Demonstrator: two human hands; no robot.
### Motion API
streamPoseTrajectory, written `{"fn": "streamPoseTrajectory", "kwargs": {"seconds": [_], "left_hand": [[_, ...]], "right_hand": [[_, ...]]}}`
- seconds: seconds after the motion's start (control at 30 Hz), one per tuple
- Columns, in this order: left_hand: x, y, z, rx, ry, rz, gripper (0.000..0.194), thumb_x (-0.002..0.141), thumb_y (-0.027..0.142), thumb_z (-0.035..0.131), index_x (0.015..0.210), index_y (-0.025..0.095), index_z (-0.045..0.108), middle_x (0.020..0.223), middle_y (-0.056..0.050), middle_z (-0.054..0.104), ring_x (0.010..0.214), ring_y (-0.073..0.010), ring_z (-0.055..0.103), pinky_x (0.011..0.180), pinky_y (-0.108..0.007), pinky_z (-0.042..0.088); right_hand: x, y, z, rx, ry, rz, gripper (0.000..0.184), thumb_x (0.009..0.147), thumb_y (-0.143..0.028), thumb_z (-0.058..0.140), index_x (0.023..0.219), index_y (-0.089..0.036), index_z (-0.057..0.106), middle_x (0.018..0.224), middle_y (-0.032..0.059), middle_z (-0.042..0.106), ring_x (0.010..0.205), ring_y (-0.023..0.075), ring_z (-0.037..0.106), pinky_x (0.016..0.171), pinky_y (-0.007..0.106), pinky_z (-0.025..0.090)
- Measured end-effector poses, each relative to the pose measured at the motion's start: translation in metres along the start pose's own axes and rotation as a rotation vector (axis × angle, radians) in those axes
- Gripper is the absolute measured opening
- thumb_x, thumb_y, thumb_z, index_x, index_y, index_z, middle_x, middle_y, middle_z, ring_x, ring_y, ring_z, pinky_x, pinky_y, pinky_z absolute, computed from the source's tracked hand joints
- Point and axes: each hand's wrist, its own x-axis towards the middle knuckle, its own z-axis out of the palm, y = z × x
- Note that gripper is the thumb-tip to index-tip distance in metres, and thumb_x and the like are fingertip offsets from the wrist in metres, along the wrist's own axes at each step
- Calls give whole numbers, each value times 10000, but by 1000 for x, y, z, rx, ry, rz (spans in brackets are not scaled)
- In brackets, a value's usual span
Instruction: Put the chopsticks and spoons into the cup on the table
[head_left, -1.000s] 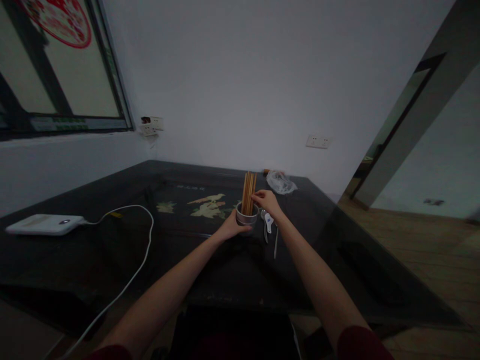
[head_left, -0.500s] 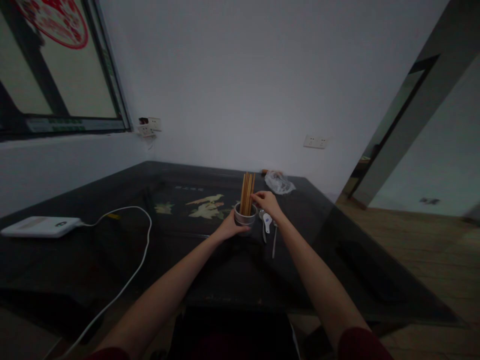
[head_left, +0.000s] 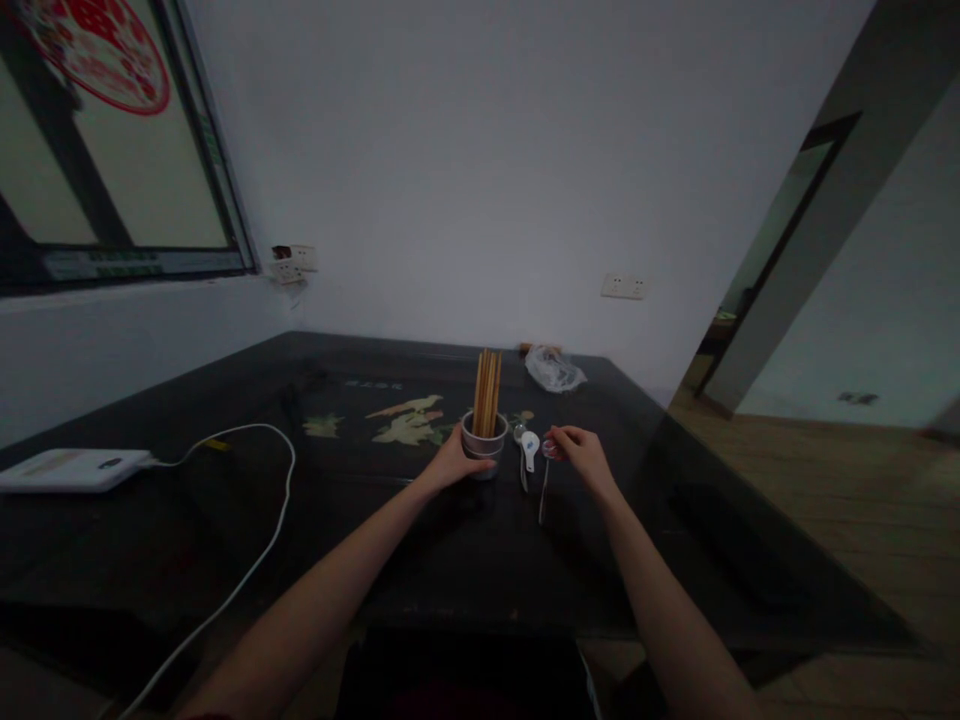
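Observation:
My left hand [head_left: 452, 462] is wrapped round a metal cup [head_left: 484, 445] on the table. A bundle of wooden chopsticks [head_left: 487, 392] stands in the cup, tips above its rim. To the right, my right hand [head_left: 581, 455] pinches the bowl end of a long-handled metal spoon [head_left: 543, 495], whose handle points toward me. Between the cup and that hand lie a white spoon [head_left: 530, 448] with a short handle and another metal spoon [head_left: 523, 470], side by side.
A crumpled clear plastic bag [head_left: 553, 370] lies at the table's back edge. On the left, a white power bank [head_left: 75, 470] trails a white cable [head_left: 281, 515] over the dark table [head_left: 450, 560]. A dark flat object [head_left: 735, 545] is at the right.
My right hand has left the chopsticks and moved right and down to the long-handled spoon. My left hand stays on the cup; the view has shifted slightly.

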Motion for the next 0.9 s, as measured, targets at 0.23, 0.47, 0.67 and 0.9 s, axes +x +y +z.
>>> {"fn": "streamPoseTrajectory", "kwargs": {"seconds": [0.23,0.47,0.67,0.9], "left_hand": [[-1,3,0,38,6,59,923,516,285,826,1289,158,338,1299,-169,484,1214,-281,468,1052,-454,321],[0,4,0,79,24,87,934,534,306,823,1301,185,304,1323,-152,462,1235,-267,452,1062,-432,320],[2,16,-2,28,90,59,1038,538,299,818,1367,201,202,1352,-170,426,1258,-279,430,1062,-449,321],[3,27,-9,88,220,181,902,589,361,788,1339,240,301,1416,-157,351,1333,-285,324,1070,-460,304]], "right_hand": [[1,9,-1,-21,63,-4,307,751,-426,568,688,-137,649,594,43,649,507,132,592,489,226,465],[0,13,-2,-52,63,-2,308,766,-421,546,674,-142,640,568,39,642,527,146,607,507,231,470],[1,15,-1,-60,46,4,281,780,-390,533,685,-148,640,588,41,656,560,152,629,537,232,491],[2,16,-1,-119,62,-2,285,788,-377,519,673,-147,642,586,45,663,538,151,621,531,232,478]]}}
